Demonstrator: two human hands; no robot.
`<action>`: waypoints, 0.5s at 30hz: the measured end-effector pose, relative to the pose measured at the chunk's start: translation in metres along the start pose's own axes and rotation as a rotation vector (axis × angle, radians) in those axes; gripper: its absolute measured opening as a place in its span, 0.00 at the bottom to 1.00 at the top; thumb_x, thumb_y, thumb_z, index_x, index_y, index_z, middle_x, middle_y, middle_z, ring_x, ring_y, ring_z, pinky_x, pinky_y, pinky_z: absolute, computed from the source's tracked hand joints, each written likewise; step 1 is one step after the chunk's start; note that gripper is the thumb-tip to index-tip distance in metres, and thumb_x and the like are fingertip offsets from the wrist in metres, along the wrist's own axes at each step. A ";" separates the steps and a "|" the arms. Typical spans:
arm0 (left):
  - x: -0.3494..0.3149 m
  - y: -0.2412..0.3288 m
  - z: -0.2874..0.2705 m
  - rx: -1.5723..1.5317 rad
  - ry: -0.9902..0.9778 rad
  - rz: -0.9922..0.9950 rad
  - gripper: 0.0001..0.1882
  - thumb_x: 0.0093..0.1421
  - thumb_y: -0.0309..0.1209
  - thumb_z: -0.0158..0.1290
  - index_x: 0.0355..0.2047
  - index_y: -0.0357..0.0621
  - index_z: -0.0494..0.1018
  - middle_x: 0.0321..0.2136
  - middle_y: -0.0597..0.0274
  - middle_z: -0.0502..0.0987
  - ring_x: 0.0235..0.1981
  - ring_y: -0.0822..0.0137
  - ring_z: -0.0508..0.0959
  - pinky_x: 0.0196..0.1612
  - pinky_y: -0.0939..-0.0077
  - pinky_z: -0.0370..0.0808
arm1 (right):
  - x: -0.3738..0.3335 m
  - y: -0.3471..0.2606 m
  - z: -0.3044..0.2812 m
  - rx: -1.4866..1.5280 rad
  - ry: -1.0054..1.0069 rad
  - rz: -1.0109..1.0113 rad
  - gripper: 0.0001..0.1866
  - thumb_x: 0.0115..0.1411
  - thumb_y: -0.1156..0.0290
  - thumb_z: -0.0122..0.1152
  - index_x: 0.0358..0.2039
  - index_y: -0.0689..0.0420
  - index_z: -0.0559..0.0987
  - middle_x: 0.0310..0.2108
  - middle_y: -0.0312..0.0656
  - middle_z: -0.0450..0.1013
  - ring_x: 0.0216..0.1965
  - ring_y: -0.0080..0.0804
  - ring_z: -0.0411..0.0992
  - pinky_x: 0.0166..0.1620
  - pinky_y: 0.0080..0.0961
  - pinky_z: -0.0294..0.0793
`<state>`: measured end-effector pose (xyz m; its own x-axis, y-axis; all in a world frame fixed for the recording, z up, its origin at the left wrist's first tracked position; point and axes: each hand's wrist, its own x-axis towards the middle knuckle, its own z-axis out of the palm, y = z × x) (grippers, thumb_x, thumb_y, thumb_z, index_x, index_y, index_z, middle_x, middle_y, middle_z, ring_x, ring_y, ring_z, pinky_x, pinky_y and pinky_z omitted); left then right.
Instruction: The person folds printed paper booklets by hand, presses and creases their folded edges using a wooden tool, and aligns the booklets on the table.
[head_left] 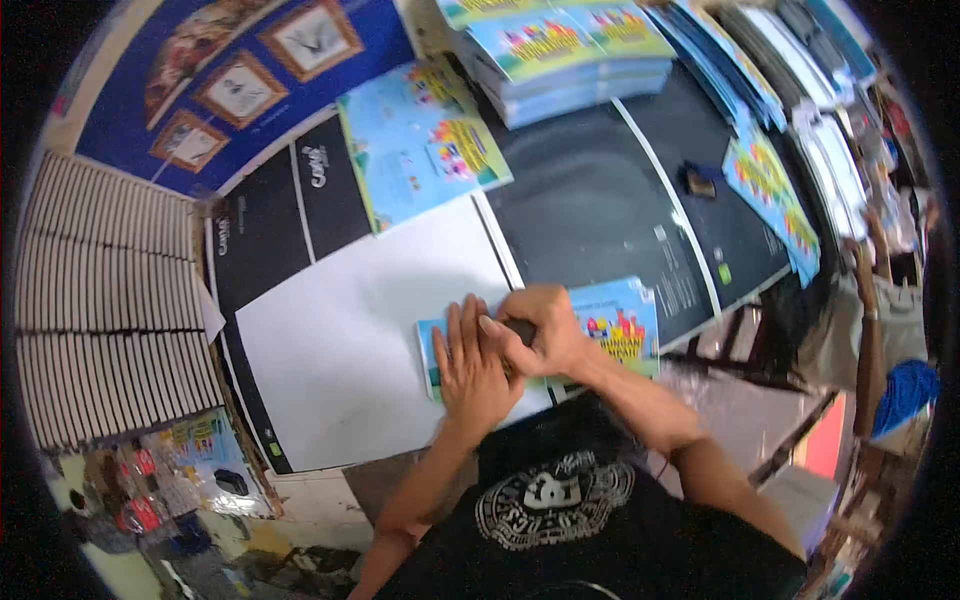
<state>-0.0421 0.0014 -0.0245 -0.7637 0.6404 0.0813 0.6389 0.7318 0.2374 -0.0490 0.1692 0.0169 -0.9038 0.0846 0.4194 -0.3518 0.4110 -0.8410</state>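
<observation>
My left hand (472, 365) lies flat with fingers stretched over a light-blue printed booklet (428, 345) on a white sheet (340, 330). My right hand (545, 335) is closed round a small dark block (520, 328), right beside the left hand's fingers. Its thumb points toward the left hand. What the block's underside touches is hidden. Another blue booklet with colourful print (625, 325) lies partly under my right wrist, to the right.
Tall stacks of printed booklets (560, 70) stand at the back. A printed cover sheet (420, 140) lies left of them. A dark small item (700, 180) rests on the black table covering (590, 190). Book stacks (110, 290) line the left. Another person's arm (872, 330) shows at right.
</observation>
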 end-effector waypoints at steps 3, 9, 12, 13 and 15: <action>0.001 0.005 -0.004 0.021 0.005 -0.049 0.48 0.60 0.53 0.56 0.69 0.29 0.56 0.71 0.41 0.57 0.74 0.41 0.53 0.74 0.39 0.41 | -0.004 0.005 -0.016 0.026 0.001 0.000 0.14 0.54 0.65 0.64 0.19 0.63 0.78 0.16 0.52 0.71 0.16 0.48 0.71 0.23 0.36 0.70; 0.012 0.010 -0.008 -0.090 -0.007 -0.066 0.46 0.66 0.55 0.53 0.69 0.28 0.54 0.70 0.39 0.58 0.74 0.40 0.51 0.73 0.37 0.40 | -0.047 0.030 -0.109 0.008 0.234 0.306 0.17 0.61 0.68 0.60 0.18 0.64 0.76 0.14 0.41 0.73 0.16 0.25 0.68 0.22 0.28 0.65; 0.010 0.012 -0.010 -0.033 0.008 -0.080 0.46 0.66 0.53 0.53 0.69 0.26 0.54 0.68 0.37 0.58 0.73 0.37 0.51 0.72 0.33 0.40 | -0.047 0.024 -0.114 0.090 0.249 0.340 0.18 0.62 0.68 0.58 0.17 0.64 0.76 0.14 0.39 0.72 0.17 0.22 0.67 0.22 0.26 0.64; 0.012 0.014 -0.010 -0.027 0.004 -0.069 0.46 0.66 0.53 0.53 0.69 0.26 0.54 0.68 0.37 0.58 0.73 0.37 0.51 0.72 0.33 0.40 | -0.044 0.022 -0.109 0.083 0.243 0.336 0.18 0.63 0.68 0.58 0.17 0.64 0.76 0.14 0.38 0.72 0.16 0.22 0.67 0.23 0.25 0.64; 0.020 0.028 -0.006 -0.036 -0.059 -0.037 0.46 0.66 0.53 0.53 0.69 0.25 0.53 0.69 0.36 0.57 0.73 0.35 0.50 0.71 0.29 0.40 | -0.047 0.023 -0.109 0.074 0.266 0.316 0.20 0.63 0.66 0.57 0.17 0.64 0.75 0.14 0.39 0.73 0.17 0.22 0.67 0.23 0.25 0.64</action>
<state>-0.0399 0.0332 -0.0103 -0.7793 0.6265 0.0151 0.6058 0.7469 0.2740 0.0115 0.2735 0.0147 -0.8792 0.4314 0.2021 -0.0925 0.2616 -0.9607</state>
